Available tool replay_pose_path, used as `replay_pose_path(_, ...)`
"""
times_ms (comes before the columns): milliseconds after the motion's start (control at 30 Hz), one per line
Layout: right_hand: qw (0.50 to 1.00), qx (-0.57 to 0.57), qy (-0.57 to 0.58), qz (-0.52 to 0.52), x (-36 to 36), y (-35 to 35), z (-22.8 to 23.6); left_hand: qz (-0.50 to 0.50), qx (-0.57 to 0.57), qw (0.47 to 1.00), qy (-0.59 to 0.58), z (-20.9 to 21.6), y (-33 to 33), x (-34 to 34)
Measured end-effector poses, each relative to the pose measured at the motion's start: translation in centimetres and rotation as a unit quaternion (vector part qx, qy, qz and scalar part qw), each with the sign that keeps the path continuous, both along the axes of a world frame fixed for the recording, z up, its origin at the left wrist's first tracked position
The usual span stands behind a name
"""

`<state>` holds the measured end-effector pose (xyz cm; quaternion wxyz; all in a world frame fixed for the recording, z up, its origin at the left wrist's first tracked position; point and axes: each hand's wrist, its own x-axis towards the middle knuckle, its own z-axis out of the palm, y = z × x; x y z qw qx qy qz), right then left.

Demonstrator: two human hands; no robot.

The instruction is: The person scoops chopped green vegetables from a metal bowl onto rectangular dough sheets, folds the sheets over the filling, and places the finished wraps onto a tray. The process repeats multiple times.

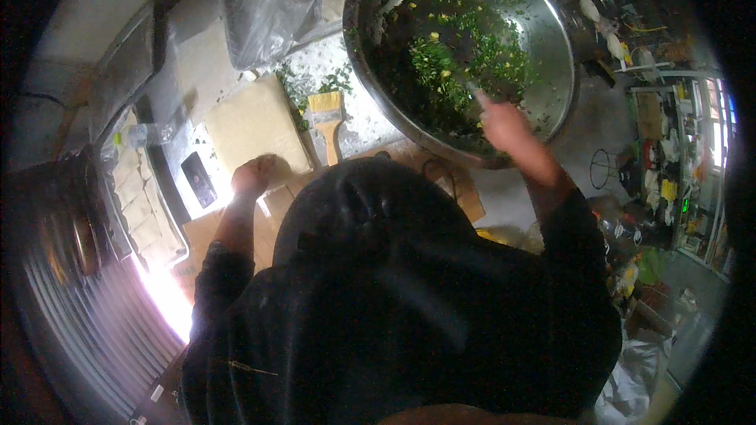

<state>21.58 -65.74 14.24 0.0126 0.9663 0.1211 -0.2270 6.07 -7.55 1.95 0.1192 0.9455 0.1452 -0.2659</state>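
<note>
My right hand [504, 127] clamps a utensil [475, 94] in the bowl [551, 47] at one o'clock; my left hand [252, 175], fist closed, braces on the worktop [370, 122].

A crumpled clear plastic bag [264, 8] lies beside the steel bowl [551, 24].

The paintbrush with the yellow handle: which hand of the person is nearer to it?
Left. The left hand rests on the table just beside the paintbrush; the right hand is farther away, inside the metal bowl.

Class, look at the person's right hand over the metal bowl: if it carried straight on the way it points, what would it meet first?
Probably the chopped greens inside the bowl, though depth is unclear; the right hand grips a utensil already pointing into them.
</note>
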Motion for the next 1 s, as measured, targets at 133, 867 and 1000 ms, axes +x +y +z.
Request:
replay_pose_path(133, 0.977, 0.204, 0.030, 0.056, -0.6, 0.9, -1.6, 0.003, 0.009, 1.000, 0.006, 0.6, -0.6, 0.2)
replay_pose_path(867, 0.764, 0.481, 0.292, -0.317, -0.7, -2.6, 0.6, -0.014, -0.034, 0.999, -0.030, 0.0, 0.3, 0.0)
replay_pose_path(1000, 0.766, 0.473, 0.230, -0.370, -1.8, -1.0, 1.1, -0.003, -0.056, 0.997, -0.051, -0.7, 0.7, -0.5)
